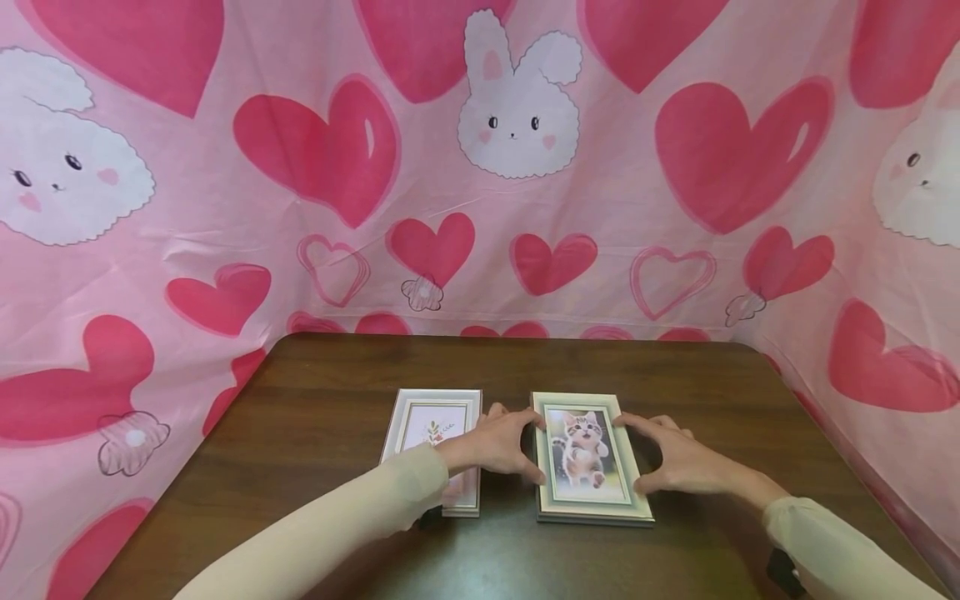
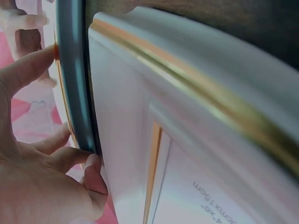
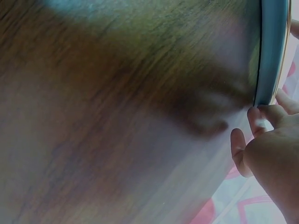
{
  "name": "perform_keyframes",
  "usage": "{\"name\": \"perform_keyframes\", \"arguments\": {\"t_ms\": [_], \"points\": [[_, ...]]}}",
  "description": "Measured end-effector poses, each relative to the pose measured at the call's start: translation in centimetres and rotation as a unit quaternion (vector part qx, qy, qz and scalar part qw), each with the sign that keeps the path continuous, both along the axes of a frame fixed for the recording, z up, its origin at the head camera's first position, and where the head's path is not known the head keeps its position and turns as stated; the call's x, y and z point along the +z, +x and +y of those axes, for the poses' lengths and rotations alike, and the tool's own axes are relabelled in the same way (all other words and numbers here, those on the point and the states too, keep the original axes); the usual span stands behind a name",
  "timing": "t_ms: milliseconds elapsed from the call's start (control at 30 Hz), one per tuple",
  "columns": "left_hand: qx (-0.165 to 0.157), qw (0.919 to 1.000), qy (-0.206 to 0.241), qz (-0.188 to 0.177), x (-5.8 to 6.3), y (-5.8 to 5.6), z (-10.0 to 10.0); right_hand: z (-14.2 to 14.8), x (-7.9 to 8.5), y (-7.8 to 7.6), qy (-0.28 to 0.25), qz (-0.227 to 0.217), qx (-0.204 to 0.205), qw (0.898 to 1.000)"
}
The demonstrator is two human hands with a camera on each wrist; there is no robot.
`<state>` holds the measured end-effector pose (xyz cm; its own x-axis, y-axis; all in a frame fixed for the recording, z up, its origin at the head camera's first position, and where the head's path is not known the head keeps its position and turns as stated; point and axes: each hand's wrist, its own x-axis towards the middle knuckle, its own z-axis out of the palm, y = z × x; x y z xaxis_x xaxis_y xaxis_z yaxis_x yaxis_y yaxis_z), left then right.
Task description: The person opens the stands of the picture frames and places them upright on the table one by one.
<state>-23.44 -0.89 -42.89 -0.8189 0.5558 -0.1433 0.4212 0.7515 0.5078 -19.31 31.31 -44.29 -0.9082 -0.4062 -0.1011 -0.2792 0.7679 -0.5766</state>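
Note:
A picture frame with a pale greenish-cream border [image 1: 592, 508] and a photo of a kitten [image 1: 585, 458] lies on the table. My left hand [image 1: 498, 443] holds its left edge, the thumb near the lower part and a fingertip higher up. On the opposite edge, my right hand [image 1: 686, 462] grips it the same way, thumb low and fingers curved above. The wrist views show fingertips against the frame's grey side [image 2: 74, 70]. A second, white frame [image 2: 121, 93] with a floral print [image 1: 433, 429] lies to the left, partly hidden under my left forearm.
The brown wooden table [image 1: 337, 417] ends at a back edge against a pink cloth [image 1: 442, 192] with hearts and rabbits. That cloth also hangs at both sides. A narrow strip of table separates the two frames.

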Motion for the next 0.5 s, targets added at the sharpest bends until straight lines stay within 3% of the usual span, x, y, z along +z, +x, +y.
{"name": "perform_keyframes", "arguments": {"t_ms": [500], "points": [[0.002,0.9997,-0.006,0.023,0.09,0.53,0.06,-0.32,0.22,0.42,-0.002,0.047,-0.008,0.999]]}}
